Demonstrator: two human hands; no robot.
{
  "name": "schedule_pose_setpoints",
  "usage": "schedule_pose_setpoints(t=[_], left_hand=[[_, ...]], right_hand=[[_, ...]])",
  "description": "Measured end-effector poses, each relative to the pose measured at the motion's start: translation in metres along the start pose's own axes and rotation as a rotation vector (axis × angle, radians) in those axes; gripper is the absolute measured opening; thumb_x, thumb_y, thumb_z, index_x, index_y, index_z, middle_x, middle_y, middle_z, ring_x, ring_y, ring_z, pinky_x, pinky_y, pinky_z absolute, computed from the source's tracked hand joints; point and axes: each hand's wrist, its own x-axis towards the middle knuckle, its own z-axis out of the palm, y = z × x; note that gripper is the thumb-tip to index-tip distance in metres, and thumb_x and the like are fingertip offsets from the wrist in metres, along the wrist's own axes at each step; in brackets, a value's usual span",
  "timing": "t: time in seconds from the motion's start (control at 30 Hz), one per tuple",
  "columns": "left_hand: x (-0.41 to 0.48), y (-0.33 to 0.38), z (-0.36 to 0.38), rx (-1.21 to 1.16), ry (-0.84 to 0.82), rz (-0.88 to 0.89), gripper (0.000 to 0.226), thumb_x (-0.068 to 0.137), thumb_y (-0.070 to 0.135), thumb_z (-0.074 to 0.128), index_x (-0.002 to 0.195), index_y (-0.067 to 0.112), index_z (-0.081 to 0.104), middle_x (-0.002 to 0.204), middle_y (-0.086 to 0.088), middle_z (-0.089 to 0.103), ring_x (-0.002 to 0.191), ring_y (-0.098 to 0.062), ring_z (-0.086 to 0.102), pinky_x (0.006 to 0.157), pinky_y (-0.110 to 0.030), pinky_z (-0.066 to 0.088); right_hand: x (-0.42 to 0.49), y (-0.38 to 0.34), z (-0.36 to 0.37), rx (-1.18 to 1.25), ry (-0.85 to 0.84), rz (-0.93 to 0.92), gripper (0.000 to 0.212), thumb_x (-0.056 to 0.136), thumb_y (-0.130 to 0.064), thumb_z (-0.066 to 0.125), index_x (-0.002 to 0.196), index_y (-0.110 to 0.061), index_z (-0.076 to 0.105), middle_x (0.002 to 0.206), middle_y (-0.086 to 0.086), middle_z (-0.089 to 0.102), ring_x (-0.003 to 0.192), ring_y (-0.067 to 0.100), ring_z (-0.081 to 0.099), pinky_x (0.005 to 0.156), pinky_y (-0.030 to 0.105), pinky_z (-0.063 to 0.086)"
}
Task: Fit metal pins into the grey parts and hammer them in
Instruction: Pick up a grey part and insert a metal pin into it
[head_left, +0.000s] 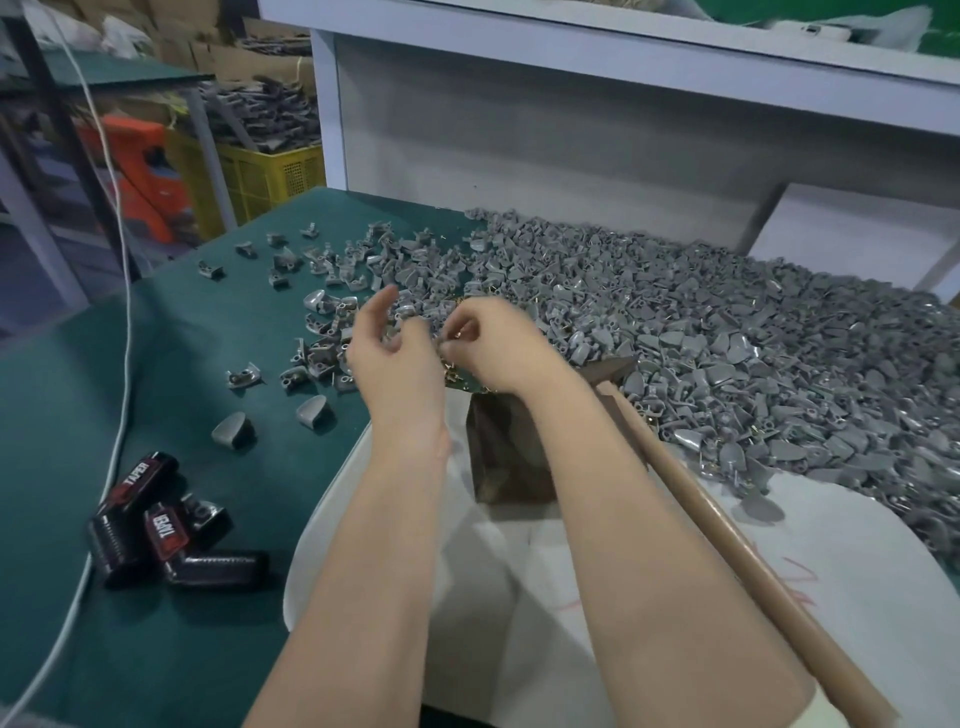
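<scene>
— What are the hands doing?
— The right hand is curling its fingers and pinching something small and shiny, seemingly a metal pin, though it is blurred. The left hand is hovering just beside it with its fingers loosely spread; I cannot tell whether it is holding anything.
— And underneath?
— Loose brass pins are lying below the hands, beside a dark block that is standing on a white cloth.
— The hammer?
— The hammer is lying untouched along the right forearm, its head against the heap of grey parts, which is covering the green table to the right.
— On the left?
— Black boxes marked TAPER are lying near a white cable.
</scene>
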Motion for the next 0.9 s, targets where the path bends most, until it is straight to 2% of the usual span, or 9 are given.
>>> schedule_pose_setpoints(t=[0.07,0.13,0.27,0.37,0.43,0.53,0.63,0.73,0.9], left_hand=[[-0.002,-0.001,0.002,0.067,-0.123,0.01,0.027,0.094,0.005,0.05,0.11,0.026,0.06,0.1,0.013,0.056,0.078,0.017,0.056,0.071,-0.001,0.042],[-0.004,-0.002,0.003,0.1,-0.207,-0.011,0.02,0.094,0.008,0.053,0.099,0.025,0.064,0.102,0.003,0.066,0.098,-0.005,0.063,0.088,-0.018,0.048],[-0.003,-0.003,0.003,0.027,-0.127,-0.015,0.01,0.089,0.01,0.064,0.09,0.02,0.062,0.094,-0.001,0.067,0.093,-0.014,0.065,0.08,-0.02,0.05],[0.0,-0.002,0.002,-0.119,-0.04,-0.071,0.01,0.087,0.005,0.065,0.088,0.013,0.059,0.085,-0.001,0.062,0.079,-0.011,0.061,0.073,-0.017,0.048],[0.002,-0.001,0.0,-0.178,0.001,-0.084,0.01,0.086,0.003,0.064,0.089,0.01,0.058,0.085,-0.004,0.061,0.075,-0.009,0.06,0.07,-0.015,0.047],[0.002,-0.001,-0.001,-0.198,0.028,-0.074,0.012,0.086,0.005,0.065,0.096,0.006,0.058,0.092,-0.007,0.062,0.079,-0.011,0.061,0.07,-0.014,0.047],[0.001,-0.001,-0.001,-0.222,0.038,-0.072,0.011,0.086,0.005,0.064,0.095,0.006,0.058,0.092,-0.007,0.062,0.078,-0.01,0.061,0.069,-0.013,0.047],[0.0,0.0,-0.001,-0.225,0.035,-0.069,0.009,0.087,0.004,0.063,0.094,0.006,0.057,0.088,-0.006,0.061,0.074,-0.008,0.061,0.069,-0.013,0.048],[-0.005,-0.003,0.003,0.064,-0.171,0.04,0.013,0.086,0.011,0.067,0.081,0.019,0.06,0.083,0.004,0.063,0.079,-0.008,0.058,0.079,-0.022,0.048]], right_hand=[[-0.01,0.0,-0.018,0.277,0.015,-0.036,0.004,0.085,-0.015,0.067,0.087,-0.018,0.065,0.078,-0.004,0.064,0.076,0.012,0.061,0.071,0.026,0.049],[-0.015,0.001,-0.03,0.41,0.029,-0.056,0.008,0.085,-0.013,0.068,0.09,-0.018,0.064,0.086,0.001,0.069,0.08,0.013,0.065,0.077,0.028,0.053],[-0.018,0.006,-0.035,0.701,0.078,0.001,0.009,0.089,-0.01,0.063,0.096,-0.015,0.061,0.095,0.005,0.07,0.076,0.011,0.067,0.077,0.025,0.056],[-0.011,0.013,-0.024,0.305,0.157,0.092,0.006,0.089,-0.016,0.063,0.095,-0.017,0.064,0.102,0.002,0.069,0.085,0.013,0.066,0.084,0.031,0.054],[0.0,0.018,-0.008,-0.07,0.041,0.183,0.015,0.086,-0.019,0.066,0.101,-0.015,0.068,0.106,0.004,0.068,0.097,0.02,0.063,0.092,0.036,0.049],[0.015,0.021,0.016,-0.283,-0.114,0.29,0.027,0.085,-0.018,0.064,0.112,-0.013,0.065,0.115,0.008,0.063,0.106,0.027,0.058,0.093,0.037,0.047],[0.025,0.018,0.024,-0.387,-0.14,0.331,0.03,0.084,-0.017,0.061,0.113,-0.009,0.058,0.117,0.008,0.058,0.107,0.03,0.054,0.081,0.036,0.037],[0.031,0.016,0.025,-0.422,-0.154,0.318,0.016,0.085,-0.014,0.056,0.1,-0.008,0.057,0.113,0.01,0.057,0.094,0.03,0.052,0.081,0.036,0.041],[0.011,0.023,0.003,-0.013,0.148,0.233,0.007,0.088,-0.013,0.058,0.087,-0.014,0.066,0.094,0.004,0.068,0.087,0.022,0.063,0.085,0.032,0.051]])
